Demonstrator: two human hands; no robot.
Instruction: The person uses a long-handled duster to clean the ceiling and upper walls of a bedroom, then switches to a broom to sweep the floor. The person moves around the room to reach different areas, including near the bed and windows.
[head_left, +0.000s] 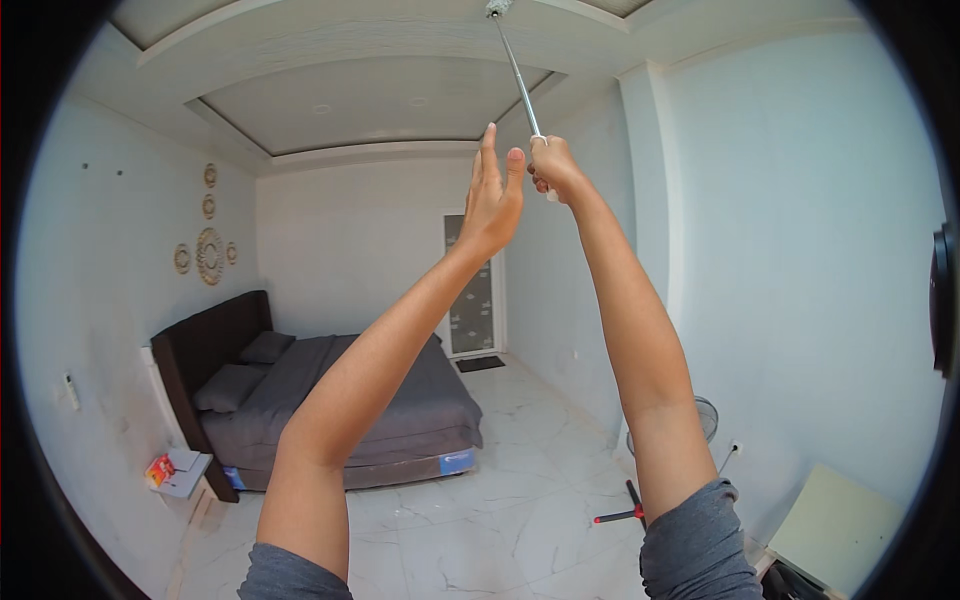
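Observation:
Both my arms are raised towards the ceiling. My right hand (553, 166) is closed around the pale handle of a telescopic duster (520, 82). The duster's thin metal pole slants up and slightly left, and its fluffy grey-white head (498, 8) is at the ceiling trim, cut off by the top edge of the view; whether it touches cannot be told. Just left of the handle, my left hand (495, 196) is raised with its fingers up and its thumb apart, holding nothing.
A bed with dark grey bedding (405, 405) stands ahead on the left, beside a small bedside shelf (184, 474). A fan (706, 418) is partly hidden behind my right arm, its dark legs (619, 517) on the marble-patterned floor. A pale board (834, 525) stands at lower right.

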